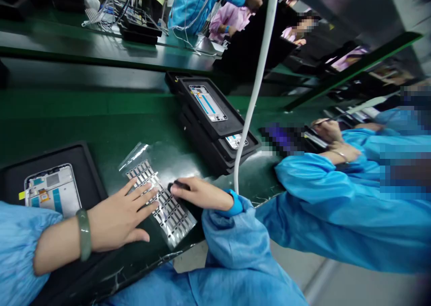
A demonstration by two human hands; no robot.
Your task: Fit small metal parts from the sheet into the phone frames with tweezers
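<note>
A clear plastic sheet (177, 223) with rows of small black-and-silver adhesive pieces lies slantwise on the green bench. My left hand (117, 218) rests with fingers spread, its fingertips on the sheet's left side. Across the sheet's right edge, my right hand (198, 193) is closed around a small black tool (179, 185), mostly hidden by the fingers, so its kind is unclear. Left of my left hand, a silver phone frame (65, 182) with blue strips and a yellow tab sits in a black foam tray (88, 162).
Stacked black trays (202, 135) hold another phone frame (208, 103) beyond the sheet. A white cable (257, 81) hangs down in front of them. At right, a co-worker's blue sleeve (313, 185) reaches over the bench. Wires (111, 16) clutter the raised shelf (84, 41).
</note>
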